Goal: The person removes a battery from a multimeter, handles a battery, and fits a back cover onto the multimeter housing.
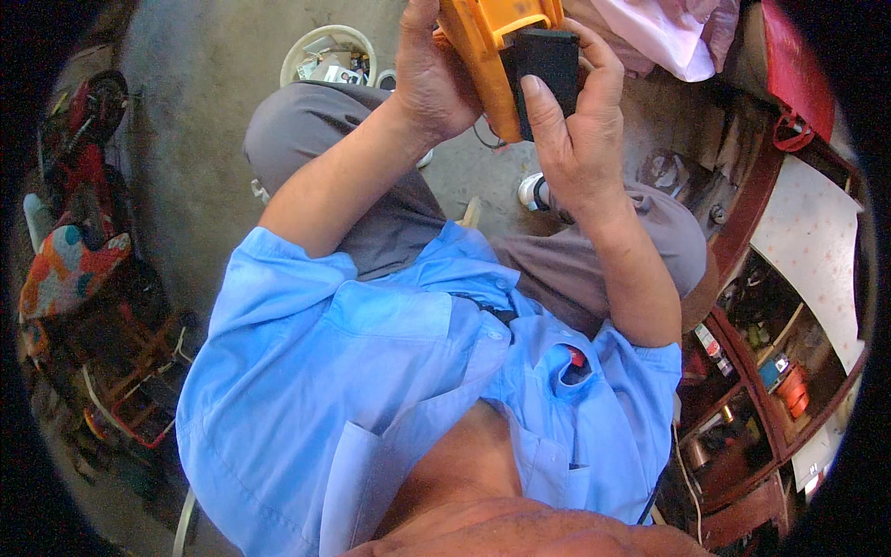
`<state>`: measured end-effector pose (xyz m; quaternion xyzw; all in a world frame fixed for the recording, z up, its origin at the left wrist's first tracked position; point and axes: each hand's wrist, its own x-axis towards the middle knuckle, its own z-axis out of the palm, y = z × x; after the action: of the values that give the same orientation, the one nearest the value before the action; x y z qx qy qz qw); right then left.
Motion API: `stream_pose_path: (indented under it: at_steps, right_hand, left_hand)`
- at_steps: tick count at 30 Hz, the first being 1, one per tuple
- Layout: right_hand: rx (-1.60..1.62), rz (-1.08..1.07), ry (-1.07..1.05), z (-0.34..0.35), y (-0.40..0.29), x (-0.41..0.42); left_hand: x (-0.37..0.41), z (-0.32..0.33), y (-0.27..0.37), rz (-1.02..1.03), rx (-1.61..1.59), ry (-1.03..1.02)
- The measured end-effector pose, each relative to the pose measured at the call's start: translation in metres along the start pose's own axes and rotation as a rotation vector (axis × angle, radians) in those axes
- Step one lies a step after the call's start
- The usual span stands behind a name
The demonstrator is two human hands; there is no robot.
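At the top of the view, above my knees, both hands are raised around an orange plastic housing (480,63), which runs past the picture's edge. My left hand (435,83) grips the housing from its left side. A black block (546,69), which looks like a battery pack, sits against the housing's right side. My right hand (585,118) holds this block, with the thumb on its near face and the fingers behind it. Whether the block is fully seated in the housing cannot be told.
A round pale bin (287,64) with mixed items stands beyond my left knee. Pink cloth (647,31) lies at upper right. A dark red wooden cabinet (755,376) with cluttered compartments curves along the right. A red motorbike (87,167) stands at far left.
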<state>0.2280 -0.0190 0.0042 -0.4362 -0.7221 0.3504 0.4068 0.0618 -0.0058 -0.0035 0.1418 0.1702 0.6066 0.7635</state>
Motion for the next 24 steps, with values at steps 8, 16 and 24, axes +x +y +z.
stream_pose_path:
  at_steps: [8,16,24]
  right_hand:
    - [0.26,0.045,0.079,0.005,-0.001,0.008]
    - [0.312,0.148,0.057,0.004,0.015,0.0]
    - [0.281,0.221,0.057,-0.001,-0.022,0.005]
  left_hand:
    - [-0.004,0.0,0.005,0.012,0.02,0.076]
    - [0.002,-0.001,0.001,0.059,0.024,0.056]
    - [0.006,-0.01,0.0,0.062,0.081,-0.01]
